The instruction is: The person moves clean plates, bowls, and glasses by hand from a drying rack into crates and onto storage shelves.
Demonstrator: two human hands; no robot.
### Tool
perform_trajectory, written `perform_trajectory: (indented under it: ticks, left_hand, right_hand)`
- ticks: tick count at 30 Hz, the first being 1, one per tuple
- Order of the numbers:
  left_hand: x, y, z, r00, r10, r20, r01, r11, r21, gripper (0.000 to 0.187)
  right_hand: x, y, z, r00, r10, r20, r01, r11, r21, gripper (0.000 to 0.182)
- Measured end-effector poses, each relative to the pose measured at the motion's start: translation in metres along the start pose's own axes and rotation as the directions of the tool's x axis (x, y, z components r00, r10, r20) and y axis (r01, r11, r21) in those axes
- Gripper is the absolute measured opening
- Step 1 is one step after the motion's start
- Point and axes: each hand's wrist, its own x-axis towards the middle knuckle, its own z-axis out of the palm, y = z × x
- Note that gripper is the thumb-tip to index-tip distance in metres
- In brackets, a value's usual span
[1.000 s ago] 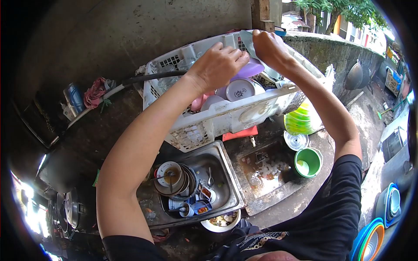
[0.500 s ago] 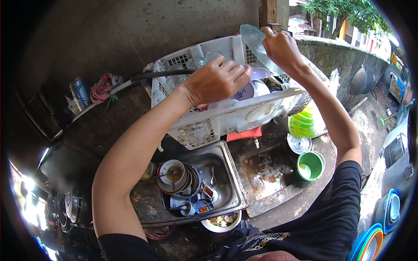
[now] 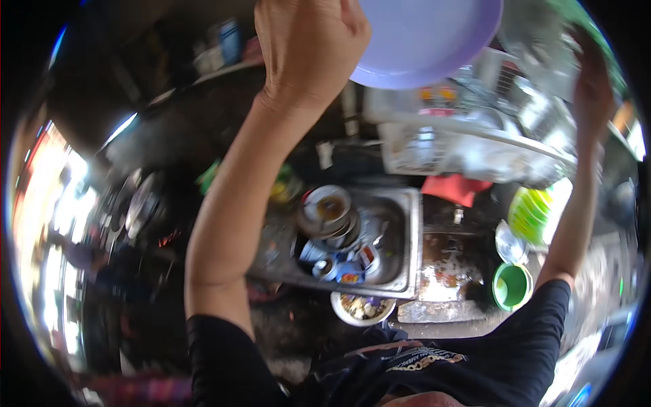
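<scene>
At the top of the head view, my left hand (image 3: 308, 54) is closed on the rim of a lilac plate (image 3: 424, 37), its pale face towards me. My right hand (image 3: 592, 91), smeared by motion at the upper right, grips a clear glass plate (image 3: 536, 37). Between and below my hands is a white plastic crate (image 3: 475, 125) with dishes inside. Part of the crate is hidden behind the lilac plate.
Below stands a steel sink (image 3: 411, 237) with stacked bowls (image 3: 329, 207) and cups. A bowl of food scraps (image 3: 366, 308) is in front of it. To the right are a green bucket (image 3: 512, 286), a metal lid (image 3: 510, 243) and a lime-striped basin (image 3: 532, 211).
My left hand has moved up and now holds the lilac plate. The right hand has gone further right with the glass plate. The view has turned, shifting the sink and crate rightward.
</scene>
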Motion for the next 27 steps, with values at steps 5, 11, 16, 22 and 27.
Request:
perform_trajectory:
  ticks: [5,11,16,22,27]
  left_hand:
    - [-0.092,-0.002,-0.153,0.926,-0.286,-0.246,0.322,0.939,0.121,0.049]
    - [-0.214,0.083,-0.353,0.591,-0.767,-0.248,0.796,0.505,0.335,0.041]
    - [-0.245,0.175,-0.508,0.379,-0.738,-0.558,0.924,0.274,0.265,0.029]
    - [-0.246,0.257,-0.625,-0.338,-0.801,-0.494,0.732,0.107,-0.673,0.053]
    - [-0.271,0.277,-0.677,-0.365,-0.725,-0.584,0.704,0.195,-0.683,0.052]
  right_hand:
    - [0.037,-0.175,-0.041,0.996,-0.071,-0.059,0.091,0.624,0.776,0.034]
    - [0.019,-0.404,-0.057,0.985,-0.119,0.122,-0.13,-0.061,0.99,0.033]
    - [0.02,-0.558,-0.116,0.899,-0.435,-0.058,-0.186,-0.497,0.848,0.035]
    - [0.065,-0.727,-0.249,0.625,0.018,-0.781,0.584,-0.675,0.452,0.027]
    - [0.067,-0.809,-0.294,0.488,0.247,-0.837,0.648,-0.746,0.157,0.023]
